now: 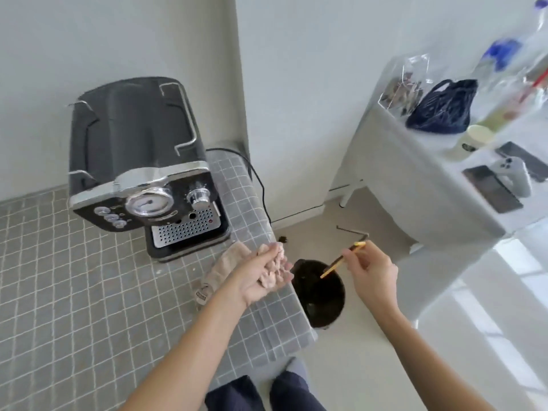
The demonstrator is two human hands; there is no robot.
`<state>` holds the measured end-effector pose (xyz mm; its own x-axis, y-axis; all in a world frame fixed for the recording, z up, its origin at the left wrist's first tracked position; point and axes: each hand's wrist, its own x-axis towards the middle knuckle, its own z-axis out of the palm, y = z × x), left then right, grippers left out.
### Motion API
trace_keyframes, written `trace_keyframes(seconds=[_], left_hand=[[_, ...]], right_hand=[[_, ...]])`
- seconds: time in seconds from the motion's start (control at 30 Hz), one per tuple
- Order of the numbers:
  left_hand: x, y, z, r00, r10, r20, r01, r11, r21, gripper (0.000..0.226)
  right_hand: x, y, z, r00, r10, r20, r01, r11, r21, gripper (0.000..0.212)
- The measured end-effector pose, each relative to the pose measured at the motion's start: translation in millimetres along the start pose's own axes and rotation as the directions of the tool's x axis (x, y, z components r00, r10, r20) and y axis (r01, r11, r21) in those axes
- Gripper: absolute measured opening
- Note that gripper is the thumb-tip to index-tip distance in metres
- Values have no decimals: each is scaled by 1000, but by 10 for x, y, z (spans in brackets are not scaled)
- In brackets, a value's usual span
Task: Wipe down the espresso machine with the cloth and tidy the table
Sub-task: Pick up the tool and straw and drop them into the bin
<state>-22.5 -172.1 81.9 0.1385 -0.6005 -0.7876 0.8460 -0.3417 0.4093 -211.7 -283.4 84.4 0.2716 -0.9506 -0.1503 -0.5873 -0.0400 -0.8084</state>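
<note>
Machine (142, 173), boxy and black with chrome trim, stands at 10 o'clock on the table (74, 292), whose top is a grid of small square grey tiles. A round glass gauge, a chrome knob and a row of small round buttons sit on its front; below them lies a perforated metal drip tray. A black cord (255, 179) runs from behind it down past the table's edge.

Cloth (219, 268), beige and soft, lies crumpled on the tiles just at 5 o'clock of the tray, partly under the left wrist. Left hand (264, 274) is palm up at the table's right edge, fingers loosely cupped together round a wad of pale crumpled scraps (274, 265). Right hand (373, 274), at 3 o'clock of the left, pinches a thin yellow and brown stick (344, 258) between thumb and fingertips, its lower end pointing into a round dark bin (321, 295) on the pale floor beside the table.

At 2 o'clock a second table (415, 179) draped in white carries a dark knotted bag (441, 108), clear plastic packaging, a paper cup and flat dark devices, all blurred
</note>
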Motion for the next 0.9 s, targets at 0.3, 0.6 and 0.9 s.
trace_keyframes(seconds=[0.3, 0.6, 0.9], left_hand=[[1336, -716, 828, 965, -217, -146, 237, 962, 137, 26], [1667, -913, 729, 908, 1, -420, 114, 962, 247, 52], [1126, -655, 712, 929, 79, -362, -2, 978, 207, 54]], right_hand=[[533, 1009, 165, 976, 216, 32, -215, 976, -32, 7], [604, 1608, 235, 846, 402, 352, -324, 910, -260, 70], [644, 1237, 244, 887, 291, 360, -243, 954, -174, 55]])
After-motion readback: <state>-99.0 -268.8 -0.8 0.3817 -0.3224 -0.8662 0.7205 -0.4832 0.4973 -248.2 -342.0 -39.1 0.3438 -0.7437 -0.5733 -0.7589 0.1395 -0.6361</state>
